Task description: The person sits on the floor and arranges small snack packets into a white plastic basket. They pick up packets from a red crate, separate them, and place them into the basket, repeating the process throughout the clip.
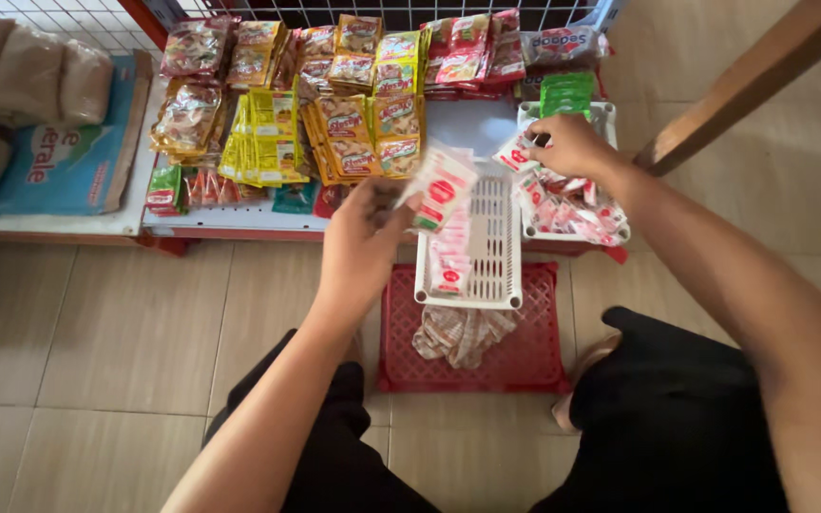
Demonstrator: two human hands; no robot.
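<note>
The left hand (361,237) pinches a strip of red-and-white sachets (441,190), lifted so it hangs over the long white basket (496,249) that bridges the shelf's front edge and a red crate (515,366). The right hand (570,144) closes its grip on another sachet (515,154) from the white basket (604,116) at the shelf's right end, which keeps loose sachets together.

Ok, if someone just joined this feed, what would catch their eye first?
Probably the left hand at centre, holding up a strip of red-and-white sachets over a white slotted tray on a red crate. The right hand grips a sachet above a white basket of them. Behind, yellow and orange packets crowd the low shelf.
</note>
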